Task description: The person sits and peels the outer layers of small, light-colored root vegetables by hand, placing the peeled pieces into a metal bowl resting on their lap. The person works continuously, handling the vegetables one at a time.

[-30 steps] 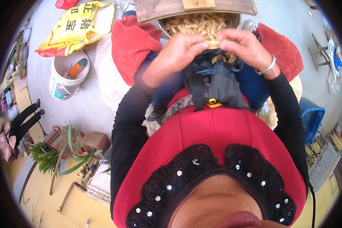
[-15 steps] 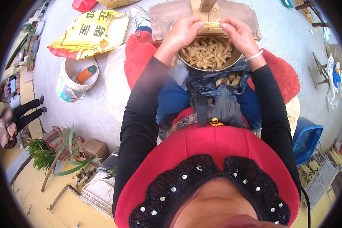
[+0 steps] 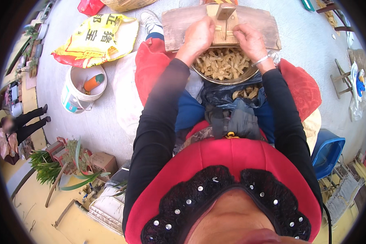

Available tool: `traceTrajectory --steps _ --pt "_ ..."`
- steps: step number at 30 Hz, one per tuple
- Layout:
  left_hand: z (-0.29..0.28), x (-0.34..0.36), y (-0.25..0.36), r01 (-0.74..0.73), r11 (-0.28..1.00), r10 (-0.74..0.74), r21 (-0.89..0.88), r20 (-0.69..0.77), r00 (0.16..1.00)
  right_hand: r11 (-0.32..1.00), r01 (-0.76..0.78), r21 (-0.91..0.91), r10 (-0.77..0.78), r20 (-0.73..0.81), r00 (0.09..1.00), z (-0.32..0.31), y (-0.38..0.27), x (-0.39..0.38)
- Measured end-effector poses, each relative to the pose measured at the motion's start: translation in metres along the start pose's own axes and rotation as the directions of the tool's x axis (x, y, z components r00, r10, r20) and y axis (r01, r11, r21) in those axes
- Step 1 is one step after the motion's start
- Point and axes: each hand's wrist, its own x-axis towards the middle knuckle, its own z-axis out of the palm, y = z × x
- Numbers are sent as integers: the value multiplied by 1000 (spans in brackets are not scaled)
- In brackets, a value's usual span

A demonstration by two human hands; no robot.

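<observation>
My left hand [image 3: 200, 35] and my right hand [image 3: 251, 40] are over a wooden board [image 3: 260, 30], fingers pinched. Each hand grips one end of a pale yellow strip [image 3: 229, 33]. Between them a thin dark upright edge [image 3: 226, 28], which looks like a blade, stands below a wooden block [image 3: 225, 11]. The strip meets this edge; whether it is cut through I cannot tell. Just under the board's near side, a round metal pan [image 3: 225, 82] holds many short tan pieces [image 3: 221, 63]. A black plastic bag [image 3: 215, 94] with more such pieces lies across my lap.
At left stand a white bucket [image 3: 78, 95] with an orange-and-green object [image 3: 94, 82] inside, and a yellow sack [image 3: 91, 40]. A blue plastic tub [image 3: 328, 152] is at right. Potted plants [image 3: 46, 164] and a seated person [image 3: 12, 138] are at far left.
Both hands have brought the strip from the board's near part to the upright edge under the block. The view has shifted slightly.
</observation>
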Motion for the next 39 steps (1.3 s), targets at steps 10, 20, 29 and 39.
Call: traceTrajectory --steps 10,20,29,39 --pt "-17 -62 16 375 493 -212 -785 309 927 699 -381 605 252 290 923 -23 -34 -60" --pt "-3 -85 45 204 703 31 -682 316 948 913 -69 402 24 114 993 -28 -52 -81" --pt "-1 -117 55 405 476 -67 -781 427 902 936 -64 347 1 179 984 -33 -65 -107" --pt "14 -123 59 433 739 -108 -515 545 832 940 334 -70 -334 18 943 -43 -92 -75"
